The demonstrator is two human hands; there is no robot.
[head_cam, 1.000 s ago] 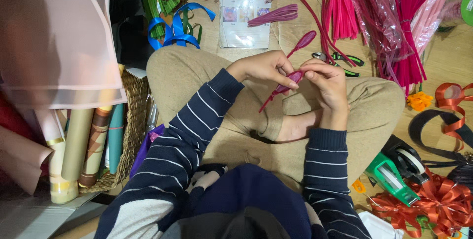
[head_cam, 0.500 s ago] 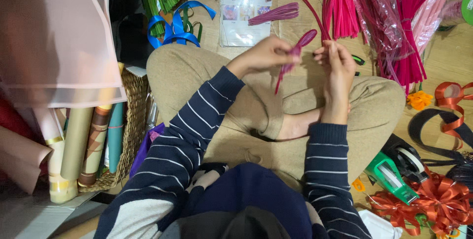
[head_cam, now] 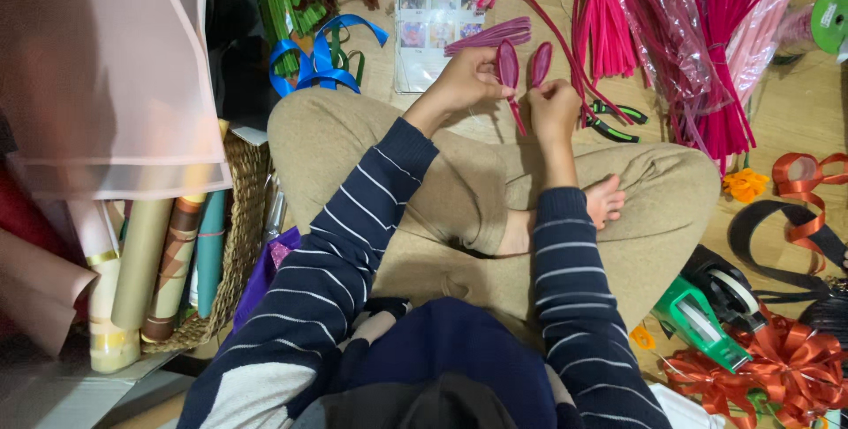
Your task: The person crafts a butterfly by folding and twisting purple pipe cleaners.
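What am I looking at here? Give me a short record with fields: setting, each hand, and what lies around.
setting: a person sits cross-legged on a wooden floor, seen from above
left hand: pinches a magenta petal loop on a thin stem
right hand: pinches a second magenta petal loop beside the first
ahead: photo sheet, pink stem bundles, green-handled pliers
left side: blue ribbon, wicker basket of paper rolls
right side: green tape dispenser, red bows

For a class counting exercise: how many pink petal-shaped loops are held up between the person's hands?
2. One petal loop is pinched by the left hand; the other petal loop stands just above the right hand. More may lie hidden.
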